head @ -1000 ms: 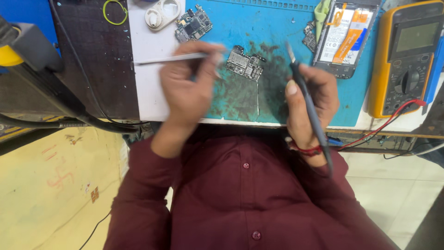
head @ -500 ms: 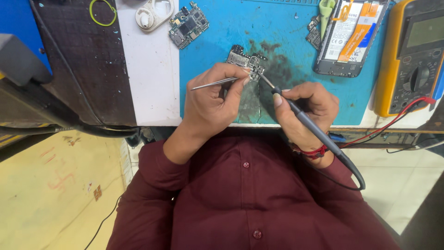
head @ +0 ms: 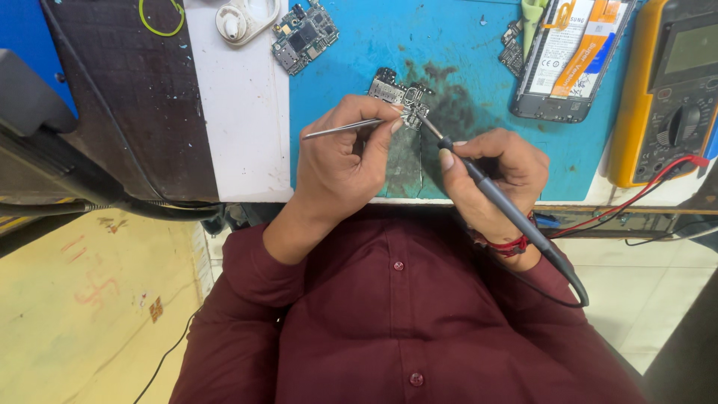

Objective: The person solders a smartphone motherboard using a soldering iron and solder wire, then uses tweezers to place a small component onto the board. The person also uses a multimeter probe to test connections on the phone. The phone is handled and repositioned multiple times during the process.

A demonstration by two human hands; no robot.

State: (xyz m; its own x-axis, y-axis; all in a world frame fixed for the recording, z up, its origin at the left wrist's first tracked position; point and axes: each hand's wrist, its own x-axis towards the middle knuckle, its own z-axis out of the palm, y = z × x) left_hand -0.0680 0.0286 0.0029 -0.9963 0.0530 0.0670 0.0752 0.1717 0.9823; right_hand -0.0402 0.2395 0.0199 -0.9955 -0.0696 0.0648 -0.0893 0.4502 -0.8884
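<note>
A small phone circuit board [head: 395,91] lies on the blue mat [head: 464,60], by a dark stain. My left hand [head: 344,153] grips metal tweezers [head: 340,128] whose tips rest on the board's right end. My right hand [head: 497,176] holds a black soldering iron [head: 493,194] like a pen. Its tip touches the board right beside the tweezer tips. The iron's cable runs back over my wrist, which wears a red band.
A second circuit board [head: 303,36] and a white round tool [head: 241,18] lie at the upper left. An opened phone [head: 572,56] sits at the upper right beside a yellow multimeter [head: 669,90] with red lead. Dark panel [head: 127,97] at left.
Both hands moved in toward the board. The tweezers and the iron tip, apart and raised a second ago, now meet on the board's right end. The view has shifted slightly.
</note>
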